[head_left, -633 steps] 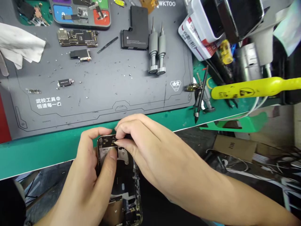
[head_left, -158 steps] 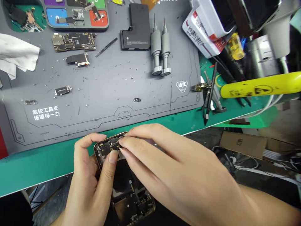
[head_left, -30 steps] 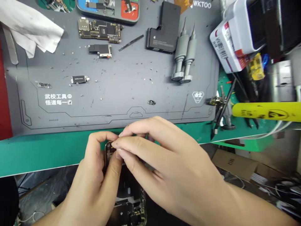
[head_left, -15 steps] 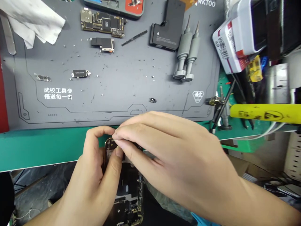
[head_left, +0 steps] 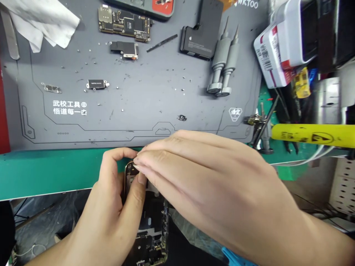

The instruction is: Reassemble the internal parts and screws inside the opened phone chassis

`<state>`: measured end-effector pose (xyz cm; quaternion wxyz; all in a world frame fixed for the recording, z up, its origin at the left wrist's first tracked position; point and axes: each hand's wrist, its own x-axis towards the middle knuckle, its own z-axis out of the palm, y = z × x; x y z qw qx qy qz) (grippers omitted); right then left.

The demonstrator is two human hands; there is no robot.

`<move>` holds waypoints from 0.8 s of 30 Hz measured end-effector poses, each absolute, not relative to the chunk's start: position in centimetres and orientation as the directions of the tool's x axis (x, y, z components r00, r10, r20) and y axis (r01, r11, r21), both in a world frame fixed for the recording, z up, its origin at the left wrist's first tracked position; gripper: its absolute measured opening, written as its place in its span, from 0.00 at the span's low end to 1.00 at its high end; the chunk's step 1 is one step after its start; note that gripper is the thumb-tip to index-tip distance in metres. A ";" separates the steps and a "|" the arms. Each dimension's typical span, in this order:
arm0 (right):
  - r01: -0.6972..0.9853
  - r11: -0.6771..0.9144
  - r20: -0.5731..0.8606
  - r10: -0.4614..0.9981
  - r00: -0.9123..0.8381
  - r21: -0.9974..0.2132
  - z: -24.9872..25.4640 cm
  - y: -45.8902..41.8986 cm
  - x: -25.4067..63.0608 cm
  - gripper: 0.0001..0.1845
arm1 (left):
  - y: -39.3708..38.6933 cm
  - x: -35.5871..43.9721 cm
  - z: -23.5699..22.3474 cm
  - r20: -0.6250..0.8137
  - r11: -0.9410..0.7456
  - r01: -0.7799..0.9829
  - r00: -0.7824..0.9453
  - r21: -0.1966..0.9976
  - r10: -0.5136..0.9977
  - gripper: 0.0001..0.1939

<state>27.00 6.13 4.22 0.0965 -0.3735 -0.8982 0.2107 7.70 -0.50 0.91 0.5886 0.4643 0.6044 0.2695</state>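
My left hand (head_left: 112, 210) is closed round an opened phone housing (head_left: 151, 218) below the table's front edge. Its thumb presses on the inside near the top, and the index finger curls over the top edge. My right hand (head_left: 208, 181) reaches across from the right, fingers pressed together, with their tips at the housing's top end beside my left thumb. Whatever those fingertips may pinch is hidden beneath them. Inside the housing, dark inner parts and small connectors show along the right side and lower end.
On the grey mat (head_left: 133, 107) lie a logic board (head_left: 124, 24), a battery (head_left: 198, 46), a speaker-like module (head_left: 124, 49), a Taptic Engine (head_left: 96, 84), two grey screwdrivers (head_left: 223, 61) and several tiny screws. A white cloth (head_left: 50, 24) lies upper left; boxes and a yellow tube (head_left: 313, 135) crowd the right.
My right hand has rolled slightly, its back and wrist shifting right, while the fingertips stay at the housing's top. The left hand keeps its grip. The view has shifted slightly.
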 end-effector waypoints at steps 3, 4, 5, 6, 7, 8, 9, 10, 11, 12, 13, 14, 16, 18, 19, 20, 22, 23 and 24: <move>0.637 0.627 -0.007 0.710 -0.704 -0.449 4.4 6.4 26.7 0.16 | -0.6 7.6 0.8 -0.477 0.442 0.235 0.122 0.866 0.871 0.05; 0.632 0.626 -0.015 0.705 -0.709 -0.457 4.5 6.5 26.7 0.16 | -0.8 7.6 0.8 -0.473 0.440 0.221 0.126 0.871 0.872 0.05; 0.629 0.619 -0.033 0.700 -0.714 -0.471 4.5 6.6 26.7 0.16 | -0.9 7.5 0.7 -0.476 0.445 0.208 0.129 0.871 0.870 0.05; 0.630 0.605 -0.054 0.699 -0.713 -0.488 4.5 6.6 26.6 0.16 | -1.1 7.4 0.6 -0.476 0.448 0.194 0.134 0.873 0.869 0.05; 0.634 0.586 -0.075 0.702 -0.708 -0.505 4.5 6.7 26.7 0.17 | -1.2 7.4 0.6 -0.483 0.457 0.183 0.137 0.871 0.865 0.06; 0.635 0.569 -0.086 0.706 -0.703 -0.523 4.4 6.7 26.7 0.17 | -1.4 7.3 0.5 -0.497 0.473 0.174 0.140 0.864 0.856 0.07; 0.643 0.548 -0.100 0.715 -0.692 -0.536 4.4 6.8 26.7 0.18 | -1.5 7.3 0.5 -0.511 0.489 0.167 0.141 0.856 0.848 0.08; 0.656 0.526 -0.109 0.730 -0.675 -0.541 4.3 6.7 26.7 0.19 | -1.6 7.2 0.4 -0.527 0.506 0.162 0.143 0.847 0.837 0.09; 0.668 0.508 -0.111 0.745 -0.657 -0.544 4.2 6.7 26.8 0.19 | -1.6 7.2 0.3 -0.536 0.516 0.154 0.145 0.843 0.832 0.09; 0.675 0.497 -0.107 0.758 -0.644 -0.545 4.1 6.7 26.8 0.19 | -1.6 7.3 0.3 -0.539 0.521 0.149 0.146 0.841 0.829 0.10; 0.684 0.485 -0.105 0.770 -0.630 -0.545 4.0 6.7 26.8 0.19 | -1.6 7.3 0.2 -0.540 0.521 0.146 0.142 0.841 0.830 0.09; 0.690 0.474 -0.102 0.780 -0.617 -0.547 4.0 6.6 26.8 0.19 | -1.5 7.3 0.2 -0.532 0.515 0.146 0.139 0.845 0.835 0.09; 0.688 0.457 -0.094 0.792 -0.603 -0.564 3.9 6.6 26.9 0.19 | -1.5 7.5 0.1 -0.516 0.498 0.152 0.126 0.854 0.847 0.08; 0.661 0.458 -0.086 0.781 -0.618 -0.595 3.9 6.6 27.0 0.19 | -1.4 7.6 0.2 -0.496 0.477 0.157 0.118 0.864 0.860 0.07; 0.644 0.462 -0.075 0.775 -0.627 -0.610 3.9 6.5 27.1 0.18 | -1.4 7.7 0.2 -0.488 0.469 0.159 0.116 0.869 0.865 0.07; 0.632 0.465 -0.062 0.774 -0.631 -0.620 3.9 6.5 27.2 0.17 | -1.3 7.7 0.3 -0.479 0.459 0.164 0.112 0.873 0.871 0.07; 0.637 0.460 -0.039 0.792 -0.609 -0.618 4.1 6.3 27.4 0.14 | -1.3 7.8 0.4 -0.464 0.441 0.191 0.096 0.877 0.881 0.07; 0.653 0.446 -0.032 0.811 -0.585 -0.612 4.2 6.2 27.6 0.13 | -1.4 7.8 0.5 -0.460 0.437 0.207 0.082 0.875 0.884 0.06; 0.670 0.427 -0.026 0.832 -0.555 -0.607 4.4 6.0 27.8 0.12 | -1.4 7.8 0.6 -0.460 0.437 0.217 0.066 0.873 0.885 0.06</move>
